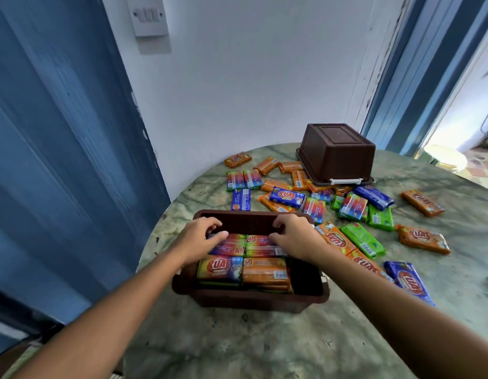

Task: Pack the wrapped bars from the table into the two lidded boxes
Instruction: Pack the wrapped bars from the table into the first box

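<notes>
We see the open box (251, 296) nearest on the table (264, 346); loose bars (355, 212) scattered behind and right; an upturned box (337, 151) beyond them.

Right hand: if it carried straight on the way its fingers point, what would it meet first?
The right hand points up-left across the open brown box, fingers over the rainbow-wrapped bars. Going on, it would probably meet the left hand facing it, though depth is unclear.

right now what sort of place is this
Probably a room in a home: a green marbled table set in a corner of white plastered wall, a wall light switch, and blue-painted door frames.
</notes>
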Demonstrator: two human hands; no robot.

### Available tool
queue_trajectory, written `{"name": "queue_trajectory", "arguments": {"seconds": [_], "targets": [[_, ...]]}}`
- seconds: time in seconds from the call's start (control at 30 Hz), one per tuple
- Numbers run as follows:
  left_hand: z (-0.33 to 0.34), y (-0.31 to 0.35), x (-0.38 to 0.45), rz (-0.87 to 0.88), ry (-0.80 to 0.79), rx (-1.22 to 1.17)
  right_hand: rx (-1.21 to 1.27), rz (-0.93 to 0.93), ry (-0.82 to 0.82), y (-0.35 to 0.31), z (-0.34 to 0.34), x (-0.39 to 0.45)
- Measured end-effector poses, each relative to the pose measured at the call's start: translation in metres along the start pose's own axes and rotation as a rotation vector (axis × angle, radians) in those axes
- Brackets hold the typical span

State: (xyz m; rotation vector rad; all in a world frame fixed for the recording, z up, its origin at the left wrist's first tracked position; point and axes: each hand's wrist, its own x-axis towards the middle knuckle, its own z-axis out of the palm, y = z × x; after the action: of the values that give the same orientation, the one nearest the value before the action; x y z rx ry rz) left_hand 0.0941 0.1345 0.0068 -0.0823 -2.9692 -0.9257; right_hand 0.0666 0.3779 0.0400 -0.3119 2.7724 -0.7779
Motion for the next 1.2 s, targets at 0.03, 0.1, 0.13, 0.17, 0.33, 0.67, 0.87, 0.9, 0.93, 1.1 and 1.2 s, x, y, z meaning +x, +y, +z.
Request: {"name": "queue_trajectory", "arguments": {"seconds": [0.03,0.1,0.13,0.17,0.33,0.67,0.87,0.9,0.93,1.1,1.2], "targets": [[-0.007,-0.001,-0.007,0.004,0.175,-0.037,0.037,-0.015,0.094,0.000,-0.015,-0.002],[-0.014,-0.004,-0.018,-0.064,0.407,-0.050,0.087,0.007,0.280,0.009,-0.035,-0.003],[-0.012,-0.015,-0.020,-0.162,0.428,-0.076,0.069,0.045,0.340,0.019,-0.037,-0.003],[-0.010,-0.022,-0.019,-0.292,0.391,-0.125,0.040,0.102,0.357,0.029,-0.036,-0.003],[-0.003,-0.047,-0.009,-0.785,-0.030,-0.815,0.368,0.469,0.118,0.078,0.002,0.000],[-0.023,-0.080,0.069,-0.564,-0.021,-0.772,0.828,0.630,0.293,0.031,0.020,0.033],[-0.037,-0.102,0.093,-0.549,-0.160,-0.729,0.660,0.616,0.268,0.024,0.029,0.057],[-0.041,-0.108,0.097,-0.520,-0.190,-0.680,0.508,0.580,0.253,0.025,0.023,0.056],[-0.045,-0.115,0.104,-0.478,-0.194,-0.594,0.333,0.549,0.240,0.024,0.017,0.054],[-0.065,-0.117,0.182,-0.144,-0.001,-0.080,-0.071,0.385,0.384,0.007,-0.013,0.094],[-0.061,-0.093,0.234,0.260,-0.086,0.197,-0.015,0.197,0.391,-0.025,-0.015,0.140]]}}
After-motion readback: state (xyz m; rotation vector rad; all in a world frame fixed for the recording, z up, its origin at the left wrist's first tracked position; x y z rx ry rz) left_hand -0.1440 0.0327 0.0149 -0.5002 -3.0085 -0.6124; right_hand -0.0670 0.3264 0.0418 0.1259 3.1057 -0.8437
